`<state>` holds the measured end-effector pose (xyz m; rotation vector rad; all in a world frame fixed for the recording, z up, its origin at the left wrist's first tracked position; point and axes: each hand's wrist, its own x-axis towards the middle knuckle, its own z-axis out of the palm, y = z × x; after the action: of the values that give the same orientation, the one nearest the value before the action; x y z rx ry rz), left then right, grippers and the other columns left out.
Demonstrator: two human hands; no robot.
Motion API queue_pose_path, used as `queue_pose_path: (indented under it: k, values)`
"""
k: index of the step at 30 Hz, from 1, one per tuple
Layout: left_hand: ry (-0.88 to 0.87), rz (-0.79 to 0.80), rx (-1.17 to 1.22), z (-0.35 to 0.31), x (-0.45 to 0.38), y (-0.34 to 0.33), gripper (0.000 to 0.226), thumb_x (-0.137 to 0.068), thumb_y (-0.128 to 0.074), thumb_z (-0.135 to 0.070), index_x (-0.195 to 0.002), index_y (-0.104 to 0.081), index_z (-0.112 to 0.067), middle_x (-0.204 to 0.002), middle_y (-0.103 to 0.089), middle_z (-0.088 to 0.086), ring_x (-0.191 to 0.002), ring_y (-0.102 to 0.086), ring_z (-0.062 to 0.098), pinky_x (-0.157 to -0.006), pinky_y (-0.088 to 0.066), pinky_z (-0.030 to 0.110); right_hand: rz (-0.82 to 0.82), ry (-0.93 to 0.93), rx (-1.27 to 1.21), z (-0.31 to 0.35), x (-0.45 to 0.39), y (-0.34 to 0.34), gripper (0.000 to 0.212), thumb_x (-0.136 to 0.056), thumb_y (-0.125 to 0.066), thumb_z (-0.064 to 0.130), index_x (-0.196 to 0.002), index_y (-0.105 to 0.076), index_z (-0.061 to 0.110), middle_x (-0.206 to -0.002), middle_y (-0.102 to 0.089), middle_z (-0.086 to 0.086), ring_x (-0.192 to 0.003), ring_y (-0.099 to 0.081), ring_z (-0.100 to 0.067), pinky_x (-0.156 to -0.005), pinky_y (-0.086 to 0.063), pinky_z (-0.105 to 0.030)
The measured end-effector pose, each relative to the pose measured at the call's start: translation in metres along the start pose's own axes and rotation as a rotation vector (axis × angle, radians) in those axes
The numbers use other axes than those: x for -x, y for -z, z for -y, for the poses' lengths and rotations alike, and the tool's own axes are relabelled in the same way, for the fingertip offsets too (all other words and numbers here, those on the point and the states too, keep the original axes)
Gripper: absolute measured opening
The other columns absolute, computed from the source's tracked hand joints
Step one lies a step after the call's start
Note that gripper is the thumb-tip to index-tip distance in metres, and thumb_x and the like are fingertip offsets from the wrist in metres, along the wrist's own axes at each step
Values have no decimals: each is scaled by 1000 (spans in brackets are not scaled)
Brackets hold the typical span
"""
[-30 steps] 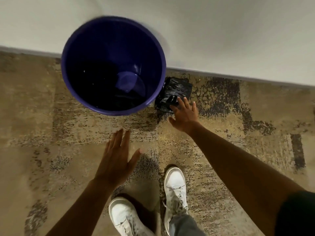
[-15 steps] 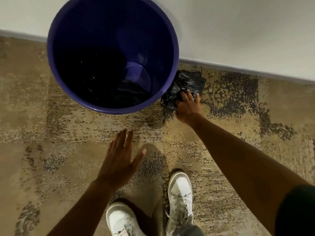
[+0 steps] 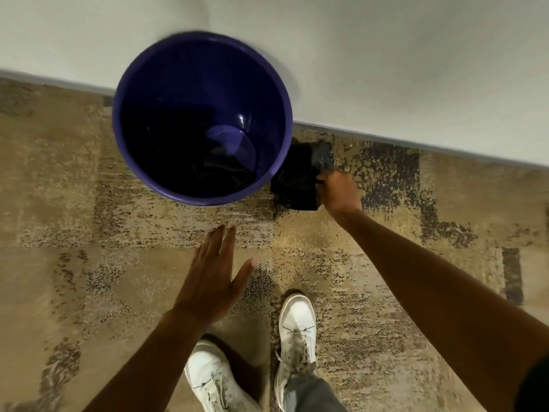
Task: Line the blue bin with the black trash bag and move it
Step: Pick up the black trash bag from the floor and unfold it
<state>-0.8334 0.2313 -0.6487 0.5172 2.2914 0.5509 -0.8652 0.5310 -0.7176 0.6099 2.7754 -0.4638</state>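
The round blue bin [image 3: 130, 150] stands upright on the carpet against the wall, seen from above, with something dark lying on its floor. A folded black trash bag [image 3: 295, 181] sits on the carpet just right of the bin, close to the baseboard. My right hand [image 3: 338, 191] is shut on the bag's right side, and part of the bag bunches up above my fingers. My left hand [image 3: 212, 278] hovers flat, fingers apart, over the carpet in front of the bin and touches nothing.
A white wall [image 3: 386, 60] with a grey baseboard [image 3: 445, 148] runs behind the bin. The floor is patterned tan and dark carpet [image 3: 89, 248]. My two white shoes [image 3: 297, 325] stand at the bottom centre.
My right hand went from resting on the bag to closing on it, and the bag's right part has lifted and bunched. The left hand stays open and hovering.
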Motion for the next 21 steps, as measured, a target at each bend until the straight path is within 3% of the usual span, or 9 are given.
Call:
queue_pose_path:
  k: [4, 9, 13, 16, 21]
  values:
    - [-13, 3, 31, -28, 23, 17, 79, -93, -23, -62, -156, 0, -20, -165, 6, 5, -151, 8, 17, -123, -6, 40, -153, -122, -270, 4, 19, 43, 18, -90, -66, 10, -105, -74, 9, -104, -75, -7, -89, -70, -20, -78, -55, -25]
    - [-25, -29, 118, -62, 45, 40, 77, -94, -27, -59, -155, -7, -17, -164, -4, 7, -151, -1, 19, -122, -15, 44, -225, -367, -666, 11, 43, 91, 14, -84, -72, 9, -97, -73, 13, -99, -75, -2, -82, -69, -6, -70, -53, -6]
    - [-79, -44, 127, -83, 58, 57, 74, -94, -32, -57, -153, -18, -14, -162, -19, 11, -151, -12, 23, -120, -22, 46, -215, -436, -898, 19, 73, 126, 11, -82, -74, 11, -93, -70, 10, -93, -74, -4, -88, -72, -17, -83, -60, -32]
    - [-108, -53, 110, -96, 67, 68, 72, -95, -37, -55, -152, -22, -14, -160, -25, 10, -150, -15, 22, -120, -23, 44, -162, -401, -980, 29, 97, 150, 13, -82, -75, 9, -94, -69, 5, -94, -73, -11, -90, -71, -28, -86, -59, -43]
    - [-154, -106, 70, -112, 80, 88, 74, -95, -36, -53, -155, -13, -15, -162, -16, 11, -151, -8, 22, -122, -14, 39, -55, -328, -1120, 49, 128, 192, 18, -79, -77, 9, -95, -69, 4, -93, -73, -13, -87, -72, -30, -80, -61, -39]
